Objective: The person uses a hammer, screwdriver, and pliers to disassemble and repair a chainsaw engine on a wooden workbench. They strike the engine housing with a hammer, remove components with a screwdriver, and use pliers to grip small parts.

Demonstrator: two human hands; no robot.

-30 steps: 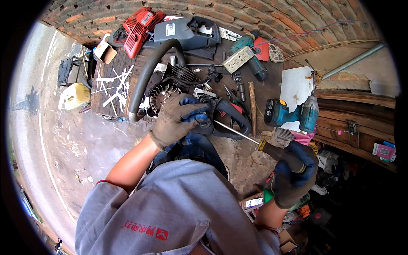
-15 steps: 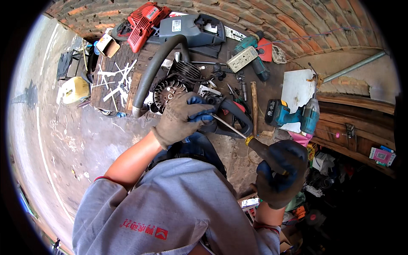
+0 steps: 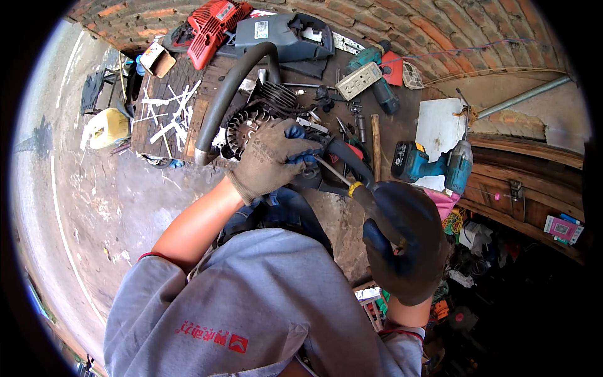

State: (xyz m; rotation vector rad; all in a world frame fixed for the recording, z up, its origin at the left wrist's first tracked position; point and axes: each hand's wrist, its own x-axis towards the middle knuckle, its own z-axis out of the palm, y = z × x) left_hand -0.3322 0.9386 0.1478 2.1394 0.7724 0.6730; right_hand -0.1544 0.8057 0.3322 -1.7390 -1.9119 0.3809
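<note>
My left hand (image 3: 270,157), in a grey-brown work glove with blue fingertips, is closed around the tip end of a screwdriver (image 3: 335,171). Anything else pinched there is hidden by the fingers. My right hand (image 3: 408,242), gloved alike, grips the screwdriver's dark handle below its yellow collar. The tool slants from lower right up to my left fingers. Just beyond my left hand lies a partly stripped chainsaw, with a finned flywheel (image 3: 247,129), a grey tubular front handle (image 3: 229,91) and a dark rear handle (image 3: 355,157).
A red cover (image 3: 215,28) and a grey housing (image 3: 282,36) lie against the brick wall. Right of the saw are a power strip (image 3: 359,81), a wooden stick (image 3: 375,144) and a teal cordless driver (image 3: 433,166). White strips (image 3: 173,113) are scattered at left.
My right hand has come closer and slightly left along with the screwdriver handle, its back turned more upward. My left hand still holds the tip end, shifted only slightly.
</note>
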